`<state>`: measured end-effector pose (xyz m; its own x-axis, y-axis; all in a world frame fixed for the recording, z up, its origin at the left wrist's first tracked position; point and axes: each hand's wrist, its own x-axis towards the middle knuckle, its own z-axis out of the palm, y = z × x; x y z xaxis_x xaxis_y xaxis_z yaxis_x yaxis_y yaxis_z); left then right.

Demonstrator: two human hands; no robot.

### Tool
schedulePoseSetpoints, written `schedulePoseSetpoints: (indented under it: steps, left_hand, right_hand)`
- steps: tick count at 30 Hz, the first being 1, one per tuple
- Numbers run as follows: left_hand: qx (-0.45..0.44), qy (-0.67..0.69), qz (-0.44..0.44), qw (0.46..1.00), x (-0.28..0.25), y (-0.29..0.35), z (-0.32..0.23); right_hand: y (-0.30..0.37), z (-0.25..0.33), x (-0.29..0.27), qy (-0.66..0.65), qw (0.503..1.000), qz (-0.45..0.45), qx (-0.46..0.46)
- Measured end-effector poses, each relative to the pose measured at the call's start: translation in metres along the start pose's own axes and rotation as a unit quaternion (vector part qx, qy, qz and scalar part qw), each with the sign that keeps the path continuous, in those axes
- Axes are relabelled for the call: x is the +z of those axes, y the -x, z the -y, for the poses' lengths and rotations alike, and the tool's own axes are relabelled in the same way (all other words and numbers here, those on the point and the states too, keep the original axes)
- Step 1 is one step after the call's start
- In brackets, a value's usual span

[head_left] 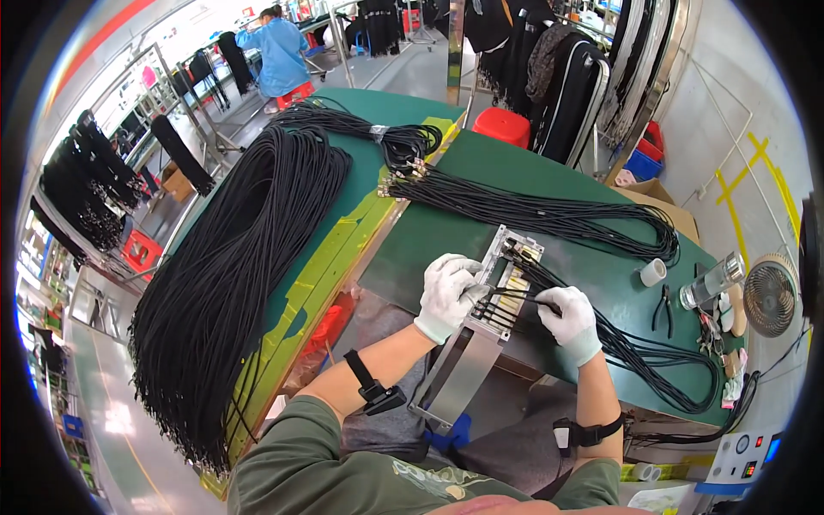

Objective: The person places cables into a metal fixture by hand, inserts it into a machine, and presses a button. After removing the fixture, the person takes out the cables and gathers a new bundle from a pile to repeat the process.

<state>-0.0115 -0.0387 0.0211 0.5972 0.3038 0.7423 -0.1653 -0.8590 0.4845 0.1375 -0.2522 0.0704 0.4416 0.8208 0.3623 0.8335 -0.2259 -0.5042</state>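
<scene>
White gloves cover both hands. My left hand [448, 299] is closed in a pinch at the left edge of a metal slotted fixture [506, 319], on the end of a thin black cable [515, 293]. My right hand [566, 323], also closed, grips the same cable to the right of the fixture. Several cables lie side by side in the fixture's slots, and their lengths run right as a black cable bundle [635, 345] beneath my right hand. Below the fixture a flat metal plate [463, 378] slopes toward my lap. My fingertips hide the exact cable end.
A large heap of black cables [232, 257] covers the left of the green table [403, 257]. Another cable bundle [549, 210] lies behind the fixture. Black pliers [663, 311], a white roll [653, 273], a clear jar [712, 281] and a small fan [770, 296] stand right.
</scene>
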Motion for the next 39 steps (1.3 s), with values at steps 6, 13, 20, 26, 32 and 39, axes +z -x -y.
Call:
schedulePoseSetpoints:
  steps: [6, 13, 20, 26, 32, 39]
  left_hand:
    - [-0.036, -0.027, 0.006, 0.999, 0.002, 0.003, 0.003]
    - [-0.135, -0.011, 0.031, 0.99, 0.006, 0.009, 0.012]
    - [-0.116, -0.023, 0.042, 0.992, 0.008, 0.009, 0.013]
    - [-0.119, -0.025, 0.053, 0.991, 0.009, 0.01, 0.015]
    - [-0.112, -0.033, 0.059, 0.991, 0.01, 0.01, 0.016]
    - [-0.115, -0.027, 0.063, 0.991, 0.011, 0.011, 0.015]
  right_hand:
    - [0.0, -0.008, 0.026, 0.061, 0.997, -0.054, -0.018]
    - [-0.003, -0.024, 0.018, 0.022, 0.998, -0.057, 0.009]
    - [0.002, -0.003, 0.016, 0.069, 0.996, 0.049, 0.01]
    - [0.004, -0.004, 0.018, 0.107, 0.992, 0.062, -0.007]
    - [0.005, 0.002, 0.025, 0.12, 0.991, 0.055, -0.009]
    - [0.003, 0.014, 0.023, 0.133, 0.99, 0.035, -0.017]
